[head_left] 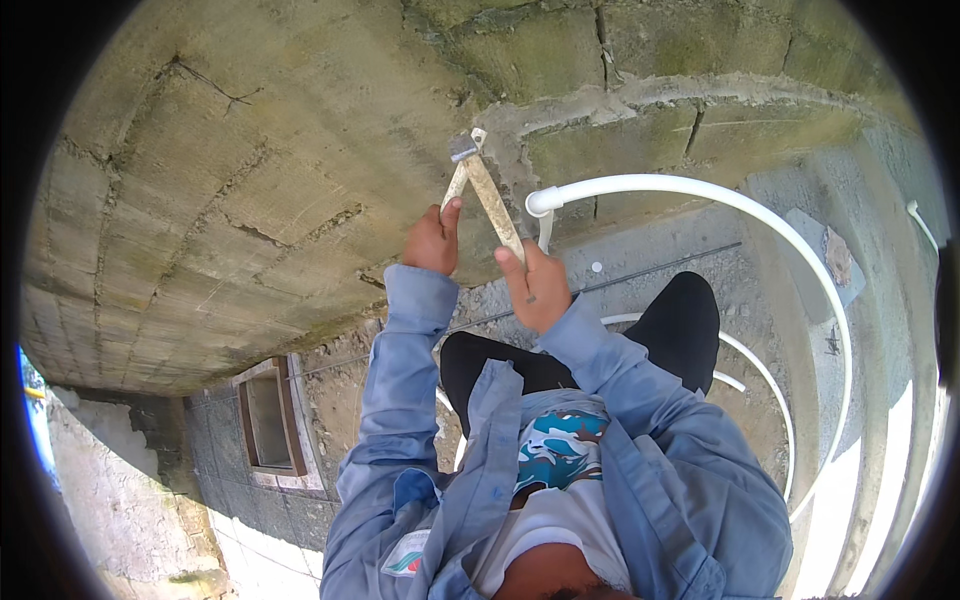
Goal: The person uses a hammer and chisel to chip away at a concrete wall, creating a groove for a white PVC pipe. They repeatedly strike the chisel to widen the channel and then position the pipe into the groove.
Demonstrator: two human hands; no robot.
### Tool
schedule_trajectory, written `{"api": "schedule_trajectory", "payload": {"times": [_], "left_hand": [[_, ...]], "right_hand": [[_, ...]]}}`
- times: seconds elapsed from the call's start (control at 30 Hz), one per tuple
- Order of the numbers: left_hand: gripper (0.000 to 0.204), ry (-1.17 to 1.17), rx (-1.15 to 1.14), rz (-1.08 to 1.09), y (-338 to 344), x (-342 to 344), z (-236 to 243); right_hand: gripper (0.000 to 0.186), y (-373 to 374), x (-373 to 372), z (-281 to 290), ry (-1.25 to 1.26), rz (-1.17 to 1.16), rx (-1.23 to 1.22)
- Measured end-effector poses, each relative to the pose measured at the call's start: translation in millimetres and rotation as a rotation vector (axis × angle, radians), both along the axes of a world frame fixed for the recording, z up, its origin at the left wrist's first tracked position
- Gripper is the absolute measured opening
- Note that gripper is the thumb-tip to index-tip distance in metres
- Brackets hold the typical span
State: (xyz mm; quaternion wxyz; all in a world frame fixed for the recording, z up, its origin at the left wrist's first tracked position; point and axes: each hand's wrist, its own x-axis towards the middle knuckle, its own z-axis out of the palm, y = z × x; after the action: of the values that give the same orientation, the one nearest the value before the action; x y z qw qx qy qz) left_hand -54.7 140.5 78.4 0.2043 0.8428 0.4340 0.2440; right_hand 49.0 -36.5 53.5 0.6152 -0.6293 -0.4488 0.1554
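Observation:
My right hand (535, 280) grips the pale, stained wooden handle of a hammer (490, 195), whose metal head (463, 147) is raised against the grimy block wall. My left hand (430, 240), just to the left, is closed on a narrow whitish strip (453, 185) that rises to meet the hammer head. A small whitish tab with a dark spot shows just above the head; I cannot tell whether it belongs to the strip. Right of my hands, a white plastic pipe (670, 185) curves away from a round fitting (538, 203) near the wall.
The block wall (250, 190) has cracked joints. More white pipe (760, 370) curves over the rough ground beside my bent legs (680, 310). Concrete steps or ledges (880, 400) line the right, and a framed opening (270, 415) sits at lower left.

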Motion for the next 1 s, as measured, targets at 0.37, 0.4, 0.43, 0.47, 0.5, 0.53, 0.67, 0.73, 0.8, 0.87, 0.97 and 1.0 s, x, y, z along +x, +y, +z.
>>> {"api": "schedule_trajectory", "payload": {"times": [0.37, 0.4, 0.43, 0.47, 0.5, 0.53, 0.67, 0.73, 0.8, 0.87, 0.97, 1.0], "left_hand": [[0.063, -0.020, 0.028, -0.012, 8.1, -3.0, -7.1], [0.064, -0.031, 0.036, -0.022, 9.3, -1.6, -6.3], [0.063, -0.031, 0.047, -0.015, 9.4, 0.1, -6.3], [0.063, -0.032, 0.058, -0.007, 9.3, 2.1, -6.5], [0.063, -0.027, 0.069, -0.001, 8.0, 3.7, -6.1], [0.063, -0.036, 0.059, -0.001, 6.0, 8.8, -5.8], [0.061, -0.084, 0.025, -0.009, 3.6, 8.0, -5.9], [0.060, -0.131, 0.042, -0.042, 11.1, -0.2, -16.3], [0.059, -0.196, 0.105, -0.086, 24.4, -7.4, -30.3], [0.057, -0.117, 0.056, -0.058, 18.6, 3.5, -19.4], [0.056, -0.107, -0.025, -0.032, 5.4, 12.1, -9.9], [0.056, -0.108, -0.033, -0.023, 10.6, 7.6, -10.1]], "right_hand": [[0.048, -6.4, 4.5, 13.1, -0.022, -0.001, -0.048], [0.049, -5.6, 4.5, 14.1, -0.031, -0.020, 0.030], [0.051, -4.1, 4.7, 13.7, -0.040, -0.039, 0.109], [0.052, -2.1, 5.4, 12.2, -0.050, -0.057, 0.187], [0.052, 7.8, 12.6, 0.7, -0.051, -0.060, 0.093], [0.053, 23.1, 26.5, -18.6, -0.051, -0.068, -0.007], [0.051, 18.1, 18.9, -6.9, -0.119, -0.060, -0.050], [0.050, 2.0, 3.9, 14.2, -0.109, -0.027, 0.039], [0.050, -11.6, -3.4, 36.1, -0.059, 0.026, 0.125], [0.048, 8.7, 6.9, 4.5, -0.044, -0.081, 0.103], [0.047, 16.3, 14.0, -14.7, -0.036, -0.049, -0.086], [0.046, 19.5, 16.4, -13.3, -0.042, -0.006, -0.160]]}}
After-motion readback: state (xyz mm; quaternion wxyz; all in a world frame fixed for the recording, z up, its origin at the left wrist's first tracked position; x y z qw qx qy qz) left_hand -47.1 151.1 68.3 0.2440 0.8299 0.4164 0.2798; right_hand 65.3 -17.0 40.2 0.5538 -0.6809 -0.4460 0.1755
